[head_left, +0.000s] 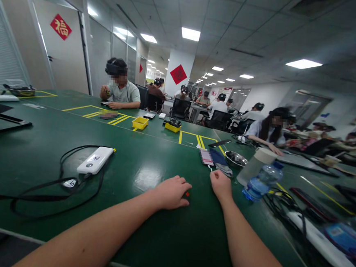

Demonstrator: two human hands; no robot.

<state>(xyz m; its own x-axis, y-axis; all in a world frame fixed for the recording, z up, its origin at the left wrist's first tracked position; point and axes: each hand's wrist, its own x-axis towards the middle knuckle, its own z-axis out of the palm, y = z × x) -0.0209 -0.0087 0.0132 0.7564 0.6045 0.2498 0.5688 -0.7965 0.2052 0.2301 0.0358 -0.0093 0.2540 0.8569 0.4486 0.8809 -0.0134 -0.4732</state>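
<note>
My left hand (173, 193) rests low over the green table, palm down. Its thumb stands apart from the loosely bent fingers, and nothing shows in its grip. A small red thing (187, 194), too small to name, lies by the gap between thumb and fingers. To the right, my right hand (221, 185) is closed, with thumb and forefinger pinched on a thin white piece (210, 168). That piece points toward a phone (206, 156) with a blurred-out screen. Dark blue cloth (218, 157) and a grey cloth (224, 169) lie just beyond this hand.
A white power bank (95, 160) with black cables lies at left. At right stand a metal bowl (236, 159), a frosted jug (257, 166) and a blue water bottle (263, 181). Yellow trays (139, 123) sit farther back. Two people (124, 90) work across the table.
</note>
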